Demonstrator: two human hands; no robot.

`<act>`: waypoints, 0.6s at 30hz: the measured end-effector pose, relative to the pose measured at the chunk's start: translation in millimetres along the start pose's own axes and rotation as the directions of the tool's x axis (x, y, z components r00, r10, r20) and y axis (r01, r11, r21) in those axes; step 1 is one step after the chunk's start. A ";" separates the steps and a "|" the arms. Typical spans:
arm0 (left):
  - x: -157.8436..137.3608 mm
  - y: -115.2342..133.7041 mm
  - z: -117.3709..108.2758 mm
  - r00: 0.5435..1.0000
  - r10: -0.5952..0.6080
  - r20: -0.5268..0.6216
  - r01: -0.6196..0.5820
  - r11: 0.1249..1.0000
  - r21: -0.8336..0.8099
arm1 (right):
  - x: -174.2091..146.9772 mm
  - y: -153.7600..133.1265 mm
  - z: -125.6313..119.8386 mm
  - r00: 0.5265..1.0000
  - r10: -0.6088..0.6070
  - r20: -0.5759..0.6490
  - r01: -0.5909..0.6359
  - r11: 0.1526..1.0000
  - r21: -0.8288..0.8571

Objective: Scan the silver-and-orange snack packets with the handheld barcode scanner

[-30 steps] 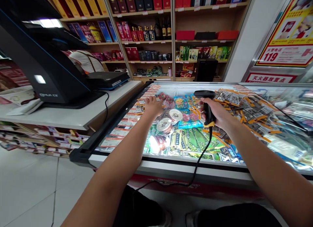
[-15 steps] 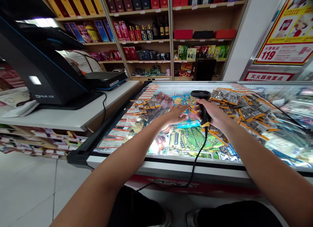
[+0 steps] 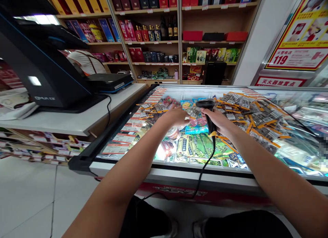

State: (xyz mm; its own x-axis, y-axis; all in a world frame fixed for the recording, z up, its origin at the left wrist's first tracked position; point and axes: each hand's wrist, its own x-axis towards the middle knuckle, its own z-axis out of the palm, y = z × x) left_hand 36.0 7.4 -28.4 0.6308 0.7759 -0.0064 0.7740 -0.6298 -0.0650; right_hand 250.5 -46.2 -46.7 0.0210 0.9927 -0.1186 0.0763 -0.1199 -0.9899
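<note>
My right hand [image 3: 222,121] is wrapped round the handle of a black barcode scanner [image 3: 210,123], its head pointing forward over the glass lid of a chest freezer [image 3: 164,171]. A black cord runs from the handle down over the freezer's front edge. My left hand [image 3: 179,115] hovers over or rests on the glass left of the scanner, thumb apart, fingers stretched forward; its fingertips are partly hidden. Just left of it lies a small group of orange-edged packets [image 3: 153,109]. Right of the scanner spreads a large heap of similar packets [image 3: 258,113].
Frozen goods, such as green pea bags [image 3: 205,145], show under the glass. At the left a counter [image 3: 77,123] carries a black scale [image 3: 110,81] and checkout machine [image 3: 51,77]. A person [image 3: 85,62] is behind it. Stocked shelves [image 3: 151,43] line the back.
My left hand has moved left, away from the scanner and nearer the small group of packets. The scanner in my right hand has shifted slightly left and lower.
</note>
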 end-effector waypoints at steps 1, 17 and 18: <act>-3.6 -4.3 -1.9 0.999 -0.040 0.004 0.040 0.999 0.006 | 0.3 0.3 -0.7 1.000 0.002 0.003 -0.002 1.000 -0.003; 10.3 -35.8 35.1 0.970 -0.068 -0.235 0.042 0.993 -0.113 | -12.1 -6.9 -4.0 0.923 0.086 0.375 -0.161 0.971 0.175; 10.7 -36.8 37.5 0.971 -0.069 -0.230 0.041 0.992 -0.123 | -12.6 -7.1 -3.8 0.927 0.076 0.367 -0.152 0.972 0.182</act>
State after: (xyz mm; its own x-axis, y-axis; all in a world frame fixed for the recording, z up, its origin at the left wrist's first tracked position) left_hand 12.2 40.3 -63.5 0.5715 0.7882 0.2283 0.8002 -0.5970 0.0580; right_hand 253.5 -58.0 -37.9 -0.3401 0.9156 -0.2143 -0.1103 -0.2651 -0.9579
